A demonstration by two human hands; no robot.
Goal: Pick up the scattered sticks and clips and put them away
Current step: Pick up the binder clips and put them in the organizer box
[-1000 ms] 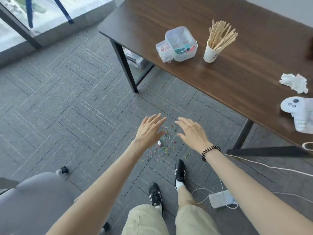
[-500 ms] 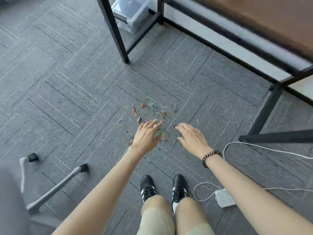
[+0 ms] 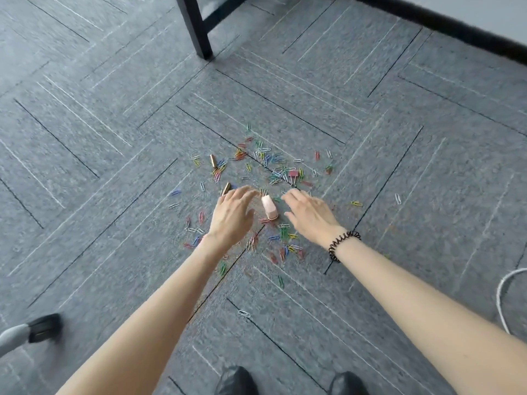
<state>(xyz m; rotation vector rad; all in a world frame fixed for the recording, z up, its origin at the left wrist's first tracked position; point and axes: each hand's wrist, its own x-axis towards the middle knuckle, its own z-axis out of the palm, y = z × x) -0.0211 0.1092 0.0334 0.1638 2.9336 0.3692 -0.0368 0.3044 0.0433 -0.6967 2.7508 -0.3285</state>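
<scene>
1. Compared with half a second ago, the view is lower and closer to the floor (image 3: 114,143). The counter top has left the view and only one black square counter leg (image 3: 196,27) shows at the top.
2. Knees and power strip are out of view now. Only the black shoe tips (image 3: 236,380) and a loop of white cable (image 3: 502,297) remain.
3. Both grips have dropped in over the pile and look bigger than before.
4. Left grip (image 3: 232,216): palm down, fingers straight and slightly spread, holding nothing. Its fingertips are just beside a bronze metal binder clip (image 3: 226,188).
5. Right grip (image 3: 309,215): palm down, fingers relaxed and spread, holding nothing. I cannot tell if either grip touches the floor.
6. A pale pink binder clip (image 3: 269,208), not seen earlier, lies between the two grips.
7. The paper clips (image 3: 278,173) are thin bent wire loops in mixed colours, scattered on the floor under and beyond the grips.
8. A red binder clip (image 3: 293,173) lies among them, and a second bronze clip (image 3: 213,161) lies further left.
9. The floor is grey, coarse carpet tile with dark seams and pale stripes.
10. A black coiled band (image 3: 342,243) is on my right wrist. A chair caster (image 3: 42,327) sits at lower left.
</scene>
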